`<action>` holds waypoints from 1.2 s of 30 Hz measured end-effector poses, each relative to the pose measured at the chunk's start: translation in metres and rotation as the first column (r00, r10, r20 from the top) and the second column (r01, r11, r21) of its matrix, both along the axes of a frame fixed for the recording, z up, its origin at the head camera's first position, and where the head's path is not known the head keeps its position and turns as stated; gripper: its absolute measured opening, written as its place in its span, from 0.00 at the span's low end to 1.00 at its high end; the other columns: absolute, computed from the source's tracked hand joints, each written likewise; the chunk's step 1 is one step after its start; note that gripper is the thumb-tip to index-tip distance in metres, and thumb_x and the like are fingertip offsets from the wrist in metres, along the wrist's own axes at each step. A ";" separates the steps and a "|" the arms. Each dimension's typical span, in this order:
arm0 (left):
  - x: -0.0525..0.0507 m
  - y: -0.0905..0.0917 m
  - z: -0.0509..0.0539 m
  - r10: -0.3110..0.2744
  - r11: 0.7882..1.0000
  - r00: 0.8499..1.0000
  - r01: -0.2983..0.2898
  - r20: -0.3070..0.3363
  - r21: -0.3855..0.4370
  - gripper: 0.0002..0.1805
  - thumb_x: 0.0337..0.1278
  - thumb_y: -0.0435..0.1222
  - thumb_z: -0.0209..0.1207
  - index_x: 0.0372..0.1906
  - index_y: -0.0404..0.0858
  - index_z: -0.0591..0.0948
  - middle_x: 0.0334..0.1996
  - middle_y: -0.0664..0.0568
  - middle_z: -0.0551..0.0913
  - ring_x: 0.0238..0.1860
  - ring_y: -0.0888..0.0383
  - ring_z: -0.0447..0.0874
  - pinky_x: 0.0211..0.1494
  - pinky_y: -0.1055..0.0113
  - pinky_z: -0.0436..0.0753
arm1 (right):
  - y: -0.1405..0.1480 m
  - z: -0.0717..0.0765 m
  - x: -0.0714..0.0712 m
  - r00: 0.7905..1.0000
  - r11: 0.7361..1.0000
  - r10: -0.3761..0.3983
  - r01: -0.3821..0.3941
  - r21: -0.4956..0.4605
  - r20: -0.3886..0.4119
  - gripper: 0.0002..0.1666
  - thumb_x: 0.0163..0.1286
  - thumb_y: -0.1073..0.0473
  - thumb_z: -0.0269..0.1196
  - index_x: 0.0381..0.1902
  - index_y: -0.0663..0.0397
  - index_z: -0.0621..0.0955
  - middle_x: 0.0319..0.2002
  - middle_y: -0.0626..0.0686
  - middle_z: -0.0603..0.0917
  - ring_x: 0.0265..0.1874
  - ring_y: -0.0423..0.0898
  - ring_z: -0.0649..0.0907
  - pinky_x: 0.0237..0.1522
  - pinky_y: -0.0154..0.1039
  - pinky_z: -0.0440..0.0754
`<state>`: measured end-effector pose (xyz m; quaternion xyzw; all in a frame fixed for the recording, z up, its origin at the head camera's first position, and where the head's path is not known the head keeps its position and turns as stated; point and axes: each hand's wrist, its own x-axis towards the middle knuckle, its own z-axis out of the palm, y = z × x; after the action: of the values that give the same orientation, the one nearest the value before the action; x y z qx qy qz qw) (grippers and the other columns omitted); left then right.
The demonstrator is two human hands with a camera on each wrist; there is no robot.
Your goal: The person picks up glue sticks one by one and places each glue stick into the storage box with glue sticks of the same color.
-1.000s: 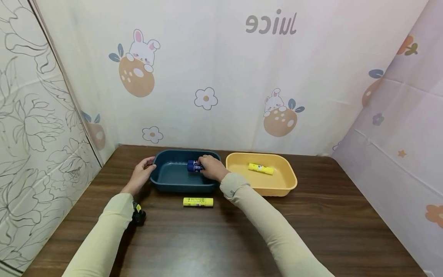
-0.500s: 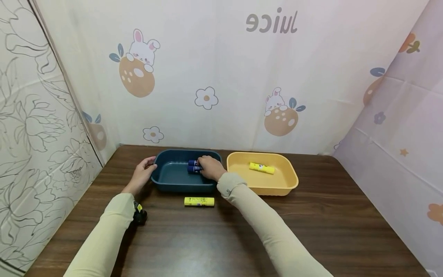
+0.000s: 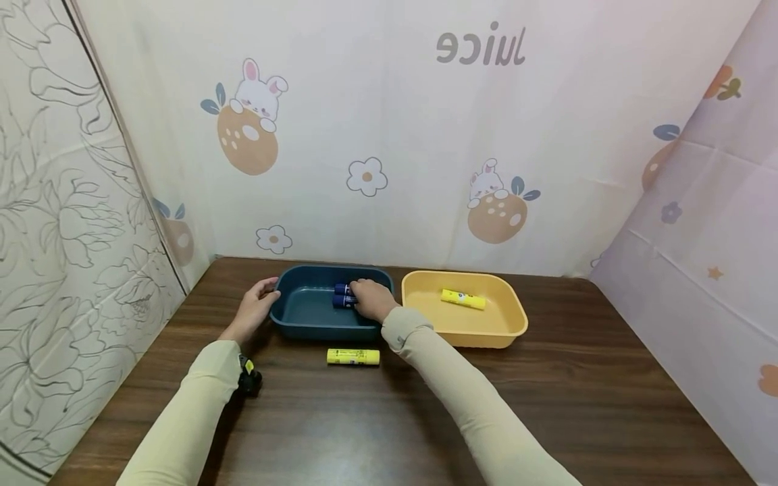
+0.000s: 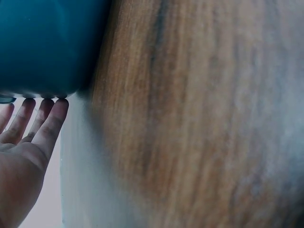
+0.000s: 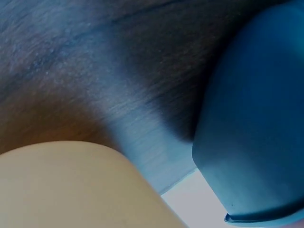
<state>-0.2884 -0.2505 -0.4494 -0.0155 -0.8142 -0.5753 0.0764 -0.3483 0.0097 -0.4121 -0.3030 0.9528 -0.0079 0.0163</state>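
Left hand (image 3: 254, 307) at the left end of the dark blue tray (image 3: 328, 332). Its fingers straight and slightly apart, tips touching the tray; left wrist view shows the same contact. Right hand (image 3: 375, 300) reaches over the near right part of that tray, fingers down at the right ends of two dark blue tubes with white print. Whether it pinches either one: cannot tell, as the back of the hand covers the fingertips.

Far tube (image 3: 341, 289) and near tube (image 3: 344, 302) lie side by side inside the tray, lengthwise left to right.

Yellow tube (image 3: 353, 356), printed, glue-stick shape, lies on the tabletop (image 3: 316, 425) just in front of the dark blue tray. Yellow tray (image 3: 474, 337) stands just right of the dark blue one; a second yellow tube (image 3: 463, 299) lies inside, slightly aslant.

Tabletop dark wood grain. Behind, a pale curtain (image 3: 389, 121) with rabbits, flowers and "Juice" in mirror writing. Black device (image 3: 250, 381) beside the left wrist.
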 end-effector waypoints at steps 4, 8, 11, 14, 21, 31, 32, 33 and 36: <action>-0.004 0.001 0.001 -0.002 1.000 0.999 0.001 0.042 0.023 0.26 0.71 0.36 0.46 0.68 0.29 0.61 0.63 0.32 0.63 0.65 0.39 0.59 0.67 0.47 0.60 | 0.001 0.000 0.000 1.000 1.000 -0.005 0.005 0.000 -0.007 0.18 0.70 0.59 0.58 0.57 0.57 0.76 0.49 0.54 0.80 0.48 0.47 0.79 0.50 0.41 0.78; -0.007 0.003 -0.001 -0.007 1.000 0.999 0.006 0.053 0.018 0.26 0.72 0.34 0.45 0.69 0.28 0.60 0.64 0.31 0.62 0.65 0.39 0.59 0.67 0.47 0.60 | 0.003 -0.001 0.000 1.000 1.000 -0.013 0.013 -0.002 -0.006 0.18 0.70 0.59 0.59 0.56 0.57 0.76 0.48 0.54 0.80 0.48 0.47 0.79 0.50 0.41 0.78; -0.006 0.004 -0.003 -0.011 1.000 0.998 0.009 0.065 0.023 0.26 0.72 0.34 0.45 0.69 0.28 0.60 0.64 0.32 0.62 0.65 0.39 0.59 0.67 0.48 0.61 | 0.005 -0.003 -0.001 1.000 1.000 -0.018 0.017 -0.012 -0.002 0.18 0.69 0.59 0.60 0.55 0.57 0.77 0.47 0.54 0.81 0.47 0.47 0.79 0.49 0.41 0.78; -0.004 0.005 -0.004 -0.015 0.999 0.997 0.012 0.078 0.031 0.26 0.72 0.34 0.45 0.69 0.28 0.59 0.64 0.32 0.62 0.65 0.40 0.59 0.67 0.48 0.61 | 0.009 -0.003 0.000 1.000 0.999 -0.020 0.020 -0.039 -0.002 0.18 0.67 0.58 0.61 0.54 0.57 0.77 0.47 0.54 0.81 0.46 0.47 0.79 0.48 0.41 0.78; -0.004 0.002 -0.004 -0.008 1.000 0.999 0.006 0.050 0.028 0.26 0.72 0.35 0.45 0.69 0.27 0.59 0.63 0.31 0.62 0.65 0.40 0.59 0.67 0.48 0.60 | 0.023 0.015 0.004 0.999 0.991 0.014 -0.019 -0.130 -0.036 0.19 0.64 0.59 0.64 0.53 0.56 0.78 0.47 0.53 0.80 0.46 0.47 0.79 0.45 0.41 0.78; -0.001 0.001 0.004 -0.010 1.000 0.999 0.009 0.033 0.014 0.26 0.72 0.34 0.45 0.69 0.26 0.59 0.63 0.31 0.62 0.64 0.41 0.59 0.66 0.49 0.61 | 0.044 0.040 0.034 0.985 0.955 0.121 -0.149 -0.257 -0.119 0.18 0.64 0.63 0.64 0.52 0.57 0.78 0.49 0.52 0.80 0.49 0.46 0.77 0.49 0.40 0.77; -0.001 0.001 0.004 -0.010 1.000 0.999 0.010 0.034 0.013 0.26 0.72 0.34 0.45 0.69 0.26 0.59 0.63 0.31 0.62 0.64 0.40 0.59 0.66 0.49 0.61 | 0.046 0.043 0.039 0.982 0.951 0.139 -0.169 -0.260 -0.132 0.18 0.64 0.63 0.64 0.52 0.57 0.78 0.49 0.53 0.80 0.49 0.47 0.77 0.49 0.40 0.78; -0.001 0.001 0.003 -0.010 1.000 0.999 0.010 0.034 0.012 0.26 0.72 0.33 0.45 0.69 0.26 0.59 0.63 0.31 0.62 0.64 0.40 0.59 0.66 0.49 0.61 | 0.048 0.045 0.043 0.978 0.948 0.154 -0.188 -0.259 -0.143 0.17 0.64 0.63 0.63 0.51 0.56 0.78 0.49 0.53 0.80 0.49 0.46 0.77 0.48 0.39 0.78; -0.001 0.001 0.003 -0.014 1.000 0.999 0.014 0.037 0.015 0.26 0.72 0.34 0.45 0.69 0.26 0.59 0.63 0.31 0.62 0.64 0.40 0.59 0.66 0.49 0.60 | 0.054 0.050 0.057 0.968 0.942 0.190 -0.226 -0.247 -0.161 0.16 0.64 0.64 0.63 0.50 0.55 0.79 0.48 0.52 0.80 0.47 0.45 0.77 0.45 0.37 0.79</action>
<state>-0.2889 -0.2497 -0.4461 -0.0099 -0.8112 -0.5819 0.0574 -0.2916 0.0632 -0.3617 -0.4015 0.9047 -0.1124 -0.0878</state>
